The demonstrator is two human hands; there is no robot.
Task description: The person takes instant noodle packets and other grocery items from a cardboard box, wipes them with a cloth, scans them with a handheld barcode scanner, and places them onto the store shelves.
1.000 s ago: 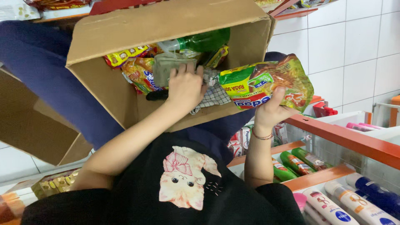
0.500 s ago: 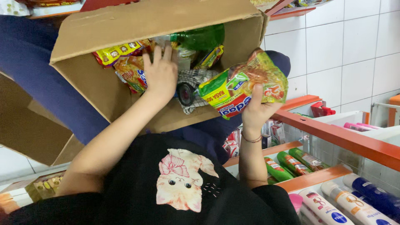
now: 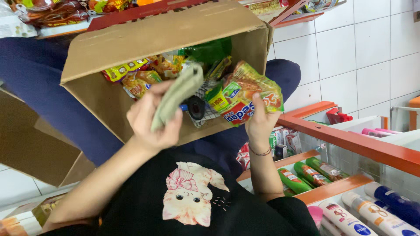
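Your left hand (image 3: pixel 153 120) has a closed grip on a grey-green folded cloth (image 3: pixel 177 96), fingers wrapped round its lower end, the upper end sticking up tilted toward the mouth of the cardboard box (image 3: pixel 109 94). Cloth sits just in front of the box opening, over the lower box wall. Your right hand (image 3: pixel 260 124) has a closed grip on a snack packet (image 3: pixel 245 94), green, yellow and orange with a red band, held from below at the right side of the box opening, tilted. The packet touches or overlaps the other contents, can't tell which. A thin bracelet (image 3: pixel 260 153) is on your right wrist. Box lies on its side on your lap, opening facing you, top flap out toward you. Inside: more bright snack packets (image 3: pixel 135 76) in yellow and orange at left, a green bottle (image 3: pixel 208 50) at the back, a black round item (image 3: pixel 197 107) on a checked sheet near the middle, kind unclear. You wear dark blue trousers (image 3: pixel 39 87) and a black top with a cat print (image 3: pixel 188 196). To your right, an orange-edged shelf (image 3: pixel 350 140) with green tubes (image 3: pixel 302 175) lower down and white and blue bottles (image 3: pixel 376 209) nearest the camera. White tiled wall (image 3: pixel 358 52) behind. Another cardboard box (image 3: pixel 30 144) at left on the floor.
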